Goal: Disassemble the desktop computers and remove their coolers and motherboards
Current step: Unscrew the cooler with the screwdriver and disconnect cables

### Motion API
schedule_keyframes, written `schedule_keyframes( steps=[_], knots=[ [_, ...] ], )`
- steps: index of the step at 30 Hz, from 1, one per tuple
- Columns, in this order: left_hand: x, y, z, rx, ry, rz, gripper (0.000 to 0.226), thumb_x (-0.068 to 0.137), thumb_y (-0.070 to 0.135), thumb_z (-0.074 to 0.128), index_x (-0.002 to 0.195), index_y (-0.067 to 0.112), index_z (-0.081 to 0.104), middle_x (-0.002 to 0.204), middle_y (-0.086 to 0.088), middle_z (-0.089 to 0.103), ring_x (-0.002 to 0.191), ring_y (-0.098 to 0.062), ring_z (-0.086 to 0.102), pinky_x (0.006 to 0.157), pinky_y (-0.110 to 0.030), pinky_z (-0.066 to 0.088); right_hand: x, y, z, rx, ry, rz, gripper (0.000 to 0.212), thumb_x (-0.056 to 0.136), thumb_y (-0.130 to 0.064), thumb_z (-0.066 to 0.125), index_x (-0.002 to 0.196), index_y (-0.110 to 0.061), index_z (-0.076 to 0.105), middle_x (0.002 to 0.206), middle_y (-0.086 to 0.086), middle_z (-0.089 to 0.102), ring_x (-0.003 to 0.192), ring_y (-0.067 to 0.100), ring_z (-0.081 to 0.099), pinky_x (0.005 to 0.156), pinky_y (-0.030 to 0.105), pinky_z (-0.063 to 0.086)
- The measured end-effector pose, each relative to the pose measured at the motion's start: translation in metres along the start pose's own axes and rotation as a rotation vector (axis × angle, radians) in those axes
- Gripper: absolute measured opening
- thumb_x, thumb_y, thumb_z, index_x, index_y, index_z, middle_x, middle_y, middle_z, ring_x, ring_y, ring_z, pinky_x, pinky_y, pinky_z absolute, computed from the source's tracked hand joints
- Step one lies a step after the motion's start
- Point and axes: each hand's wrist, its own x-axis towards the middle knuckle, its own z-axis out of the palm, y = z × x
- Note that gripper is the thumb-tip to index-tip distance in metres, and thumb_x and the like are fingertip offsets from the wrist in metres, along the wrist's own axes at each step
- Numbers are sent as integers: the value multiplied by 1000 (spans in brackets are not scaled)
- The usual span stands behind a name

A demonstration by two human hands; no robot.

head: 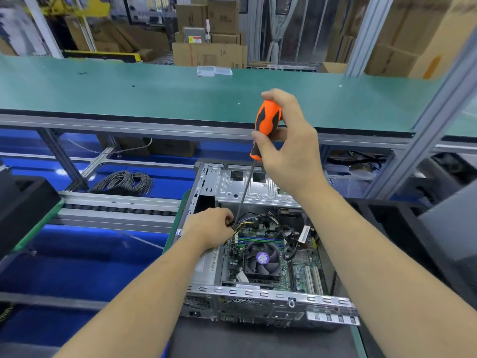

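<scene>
An orange-handled screwdriver (267, 125) is gripped by the right hand (291, 140), its tip lowered to the motherboard (304, 270) corner inside the open case (258, 293) — cables (260, 219) are pinched aside by the left hand (210, 227). A motherboard screw appears to be in hand — steady tip seating is called for next; the cooler (262, 259) is still mounted.

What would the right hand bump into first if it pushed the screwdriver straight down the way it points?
Probably the bundle of wires by the left hand, at the motherboard edge. The screwdriver tip is hidden there, so depth is uncertain.
</scene>
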Motion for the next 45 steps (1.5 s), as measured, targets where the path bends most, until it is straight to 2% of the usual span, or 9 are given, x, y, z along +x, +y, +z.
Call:
schedule_keyframes(
  steps=[6, 11, 21, 25, 29, 33, 36, 41, 45],
  knots=[
    [12, 12, -2, -41, -162, -66, 53, 81, 30, 77, 131, 33, 59, 119, 9, 66, 109, -18, 63, 98, -39, 52, 15, -8, -26, 57, 90, 61, 52, 86, -4, 64, 131, -22, 46, 86, -9, 47, 65, 37, 63, 63, 45, 58],
    [15, 13, 4, -111, -38, -90, 7, 91, 30, 67, 92, 36, 72, 98, 17, 71, 94, -11, 65, 89, -35, 55, 19, -10, -38, 59, 162, 64, 50, 85, -6, 66, 130, -20, 48, 90, -17, 48, 66, 38, 62, 62, 45, 59],
    [7, 8, 8, -349, 221, -85, 31, 105, 23, 45, 81, 20, 65, 74, 6, 67, 72, -18, 63, 72, -35, 54, 29, -12, -59, 61, 281, 82, 49, 86, -5, 64, 131, -17, 46, 92, 2, 51, 67, 35, 67, 53, 33, 59],
    [1, 15, -1, -739, 352, -167, 24, 105, 17, 36, 103, 18, 59, 78, -2, 66, 73, -19, 60, 72, -36, 49, 37, -7, -68, 6, 317, 51, 49, 83, -10, 64, 128, -22, 48, 97, -10, 51, 80, 30, 63, 54, 36, 60],
    [3, 22, -23, -1472, 493, -460, 31, 94, -2, 36, 106, 9, 63, 62, -1, 46, 54, -13, 39, 53, -28, 36, 17, -1, -38, 13, 195, 76, 53, 82, -9, 66, 131, -21, 49, 98, -28, 51, 83, 25, 64, 70, 46, 60],
    [-5, 18, -36, -1949, 331, -616, 21, 95, 5, 39, 91, 7, 59, 56, 3, 29, 44, -10, 21, 40, -20, 19, -3, 11, -13, -29, 92, 71, 54, 84, -8, 68, 133, -19, 48, 90, -27, 48, 72, 18, 57, 75, 47, 57],
    [-14, 14, -38, -1676, 368, -574, 23, 92, 7, 39, 87, 4, 61, 48, 5, 32, 38, -10, 24, 36, -21, 22, -9, 16, -6, -47, 67, 62, 53, 85, -9, 69, 133, -20, 48, 92, -29, 48, 74, 12, 54, 77, 43, 56],
    [-28, 6, -19, -344, 501, -152, 22, 92, 23, 43, 75, 16, 56, 66, 3, 58, 60, -18, 49, 54, -31, 34, -15, 21, 4, -40, 30, 90, 53, 86, -8, 68, 134, -19, 48, 90, -24, 48, 76, 16, 56, 76, 46, 57],
    [-32, 0, 8, 34, 442, -13, 21, 95, 30, 42, 81, 19, 54, 69, 4, 58, 62, -19, 53, 49, -30, 27, -15, 23, 7, -77, -4, 68, 53, 87, -7, 69, 135, -16, 48, 100, -13, 51, 87, 16, 57, 85, 48, 56]
  ],
)
